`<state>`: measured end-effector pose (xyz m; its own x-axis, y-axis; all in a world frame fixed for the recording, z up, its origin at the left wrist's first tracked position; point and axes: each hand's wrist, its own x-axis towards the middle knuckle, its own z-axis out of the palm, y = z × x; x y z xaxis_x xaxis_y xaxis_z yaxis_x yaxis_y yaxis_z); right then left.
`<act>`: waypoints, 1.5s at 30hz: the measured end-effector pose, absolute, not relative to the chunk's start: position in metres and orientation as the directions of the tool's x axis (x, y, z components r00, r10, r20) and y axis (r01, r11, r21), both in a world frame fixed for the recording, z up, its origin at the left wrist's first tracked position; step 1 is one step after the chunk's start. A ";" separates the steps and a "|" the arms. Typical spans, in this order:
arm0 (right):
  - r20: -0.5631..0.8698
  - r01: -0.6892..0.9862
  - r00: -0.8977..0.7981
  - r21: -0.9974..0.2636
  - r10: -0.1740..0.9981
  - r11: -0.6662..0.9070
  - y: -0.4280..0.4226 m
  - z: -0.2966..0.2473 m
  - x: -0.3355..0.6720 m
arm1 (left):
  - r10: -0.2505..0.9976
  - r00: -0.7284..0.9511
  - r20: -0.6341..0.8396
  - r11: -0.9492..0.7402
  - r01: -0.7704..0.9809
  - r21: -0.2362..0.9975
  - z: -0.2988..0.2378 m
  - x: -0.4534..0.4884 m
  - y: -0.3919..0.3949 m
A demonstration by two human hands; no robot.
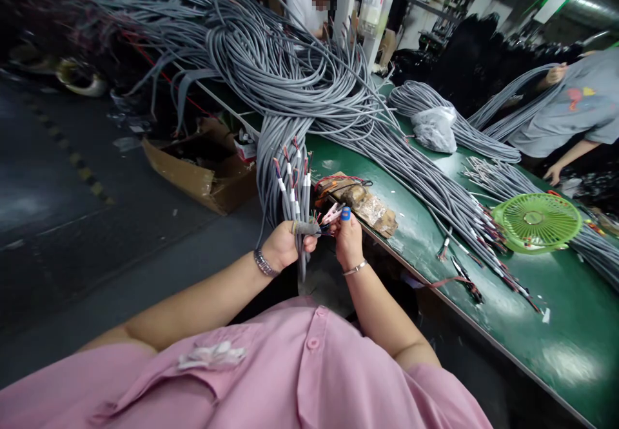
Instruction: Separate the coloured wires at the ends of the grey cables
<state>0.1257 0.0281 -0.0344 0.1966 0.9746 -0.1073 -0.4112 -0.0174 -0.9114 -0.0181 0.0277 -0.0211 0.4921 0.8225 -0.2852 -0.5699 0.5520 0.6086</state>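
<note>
My left hand (285,245) is closed around a grey cable near its end. A grey piece (305,228) lies along its thumb; whether this is a wrap or the cable's sheath I cannot tell. Thin coloured wires (316,217) fan out between my hands. My right hand (349,242), with a blue band on its thumb, pinches at these wires, and a small pale pinkish piece beside its fingertips is unclear. Just beyond my left hand, a bundle of grey cables (285,142) hangs over the table edge, its stripped ends wrapped in white.
Large coils of grey cable (280,74) cover the green table (546,293). A taped brown block (370,206), a green fan (536,222) and pliers (467,279) lie to the right. A cardboard box (193,174) stands left. Two people (570,103) are across the table.
</note>
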 end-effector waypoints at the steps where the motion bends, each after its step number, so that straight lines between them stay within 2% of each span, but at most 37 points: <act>1: -0.145 -0.461 0.119 -0.884 0.982 -0.075 0.028 -0.031 0.125 | 0.823 0.493 -0.283 0.551 -0.570 0.609 -0.022 -0.018 0.028; 4: -0.228 -0.583 -0.064 -0.782 0.972 -0.222 0.030 -0.022 0.125 | 0.818 0.504 -0.278 0.555 -0.562 0.613 -0.025 -0.017 0.029; 7: -0.256 -0.649 -0.031 -0.730 0.966 -0.214 0.032 -0.019 0.124 | 0.811 0.513 -0.281 0.563 -0.555 0.612 -0.027 -0.016 0.030; 14: -0.273 -0.696 0.033 -0.696 0.962 -0.174 0.035 -0.020 0.122 | 0.813 0.482 -0.326 0.567 -0.529 0.632 -0.026 -0.018 0.025; 22: -0.307 -0.691 -0.119 -0.657 0.944 -0.301 0.024 -0.025 0.129 | 0.828 0.450 -0.335 0.549 -0.526 0.650 -0.028 -0.020 0.020; 26: -0.348 -0.557 -0.237 -0.716 0.907 -0.421 0.013 -0.029 0.145 | 0.877 0.385 -0.289 0.468 -0.543 0.697 -0.029 -0.024 0.008; 31: -0.387 -0.181 -0.430 -0.848 0.816 -0.497 -0.002 -0.024 0.165 | 0.932 0.298 -0.207 0.331 -0.468 0.820 -0.036 -0.030 -0.012; 33: -0.397 -0.050 -0.467 -0.880 0.790 -0.472 -0.004 -0.019 0.168 | 0.944 0.275 -0.184 0.290 -0.418 0.861 -0.040 -0.032 -0.018; 36: -0.372 0.059 -0.485 -0.917 0.791 -0.395 -0.003 -0.011 0.168 | 0.951 0.264 -0.161 0.251 -0.356 0.900 -0.046 -0.033 -0.025; 41: -0.282 0.118 -0.488 -0.959 0.826 -0.257 -0.002 -0.004 0.156 | 0.950 0.283 -0.132 0.218 -0.301 0.928 -0.047 -0.035 -0.032; 45: -0.184 0.149 -0.482 -0.981 0.857 -0.127 -0.008 -0.006 0.142 | 0.892 0.425 -0.155 0.235 -0.143 0.961 -0.045 -0.040 -0.034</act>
<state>0.1424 -0.0081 -0.0063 -0.4819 0.8566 -0.1844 0.1490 -0.1272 -0.9806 -0.0402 -0.0341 -0.0453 0.4254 0.8916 -0.1553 -0.1426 0.2355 0.9614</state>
